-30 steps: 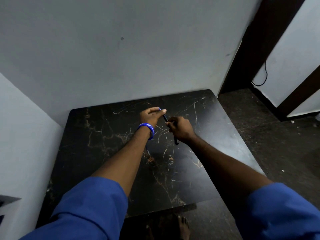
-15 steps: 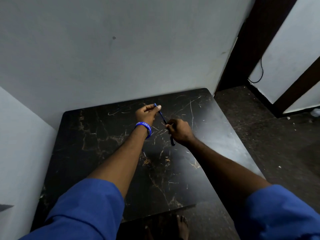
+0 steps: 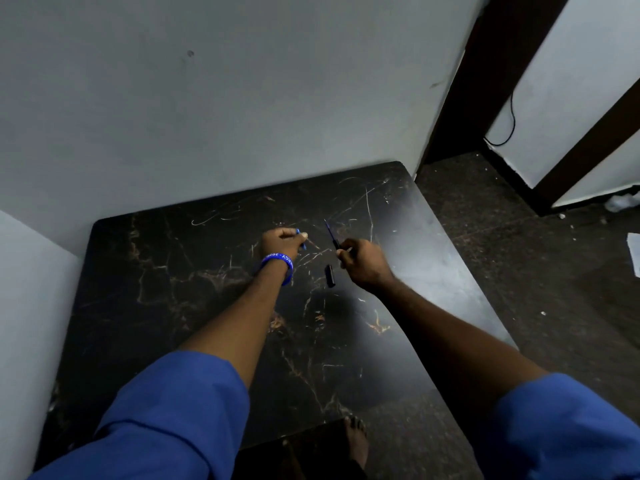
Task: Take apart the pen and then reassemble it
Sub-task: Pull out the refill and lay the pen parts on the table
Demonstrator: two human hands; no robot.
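The pen is in pieces over the black marble-patterned table [image 3: 194, 306]. My left hand [image 3: 282, 242], with a blue wristband, pinches a small blue pen part [image 3: 300, 238] between thumb and fingers. My right hand [image 3: 362, 259] holds the thin refill with its dark front section [image 3: 330, 234], tip pointing up and away. A short dark pen piece [image 3: 330, 276] shows just below and left of my right hand; I cannot tell whether it rests on the table or hangs from my fingers. The two hands are apart.
The table stands in a corner between a pale back wall [image 3: 242, 98] and a left wall [image 3: 31, 289]. To the right lie dark floor [image 3: 536, 258], a dark door frame [image 3: 464, 84] and a black cable [image 3: 509, 126]. A bare foot [image 3: 356, 441] shows under the near edge.
The hands have pulled apart: the blue part stayed in my left hand and the refill came out with my right. The dark piece now shows separately below my right hand.
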